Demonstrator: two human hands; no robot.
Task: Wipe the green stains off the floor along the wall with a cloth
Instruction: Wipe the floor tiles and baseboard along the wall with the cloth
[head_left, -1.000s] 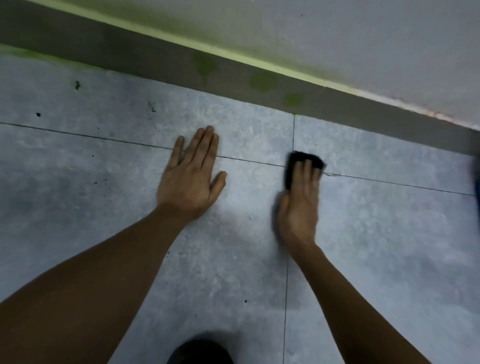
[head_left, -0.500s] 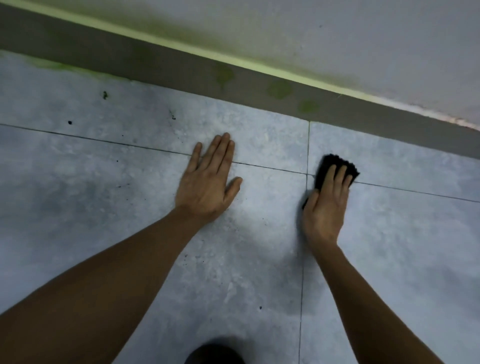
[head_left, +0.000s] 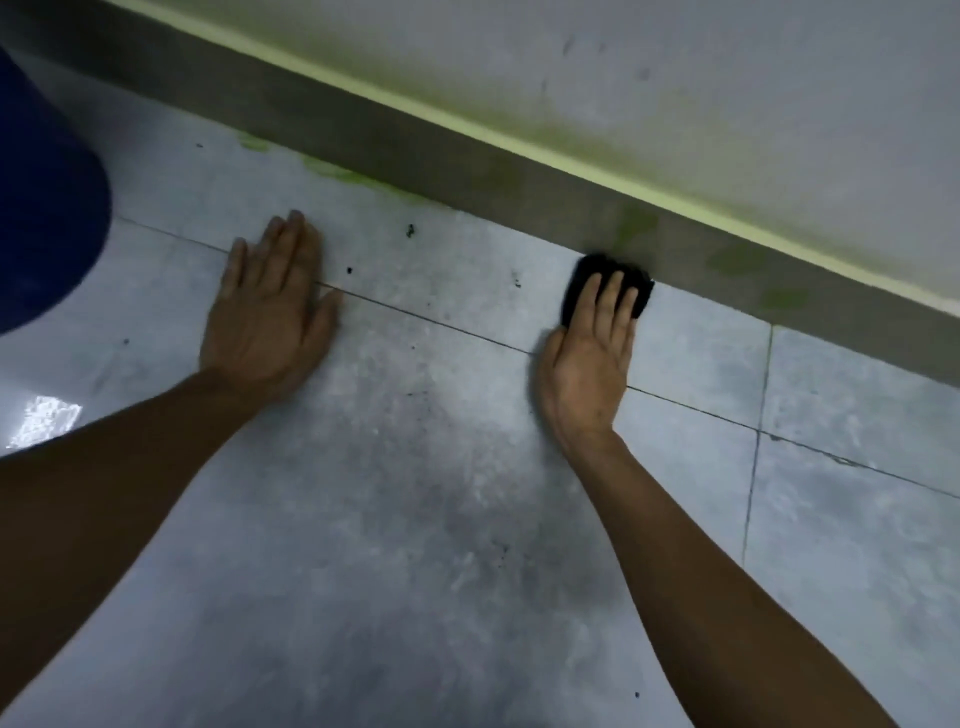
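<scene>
The floor (head_left: 415, 519) meets a grey skirting (head_left: 467, 171), and green stains (head_left: 337, 174) lie along that seam, well left of the cloth (head_left: 608, 283). The risk, as I judge it: the dark cloth smears rather than lifts, or skips those stains. The left hand (head_left: 270, 322) is spread flat, bracing. The right hand (head_left: 589, 364) presses straight fingers (head_left: 615, 301) on the cloth, which touches the skirting.

Two hands lie on the floor: the left hand (head_left: 267, 306) and the right hand (head_left: 589, 358). One black cloth (head_left: 608, 283) sits under the right hand's fingers. One blue container (head_left: 41, 208) stands left of the left hand.
</scene>
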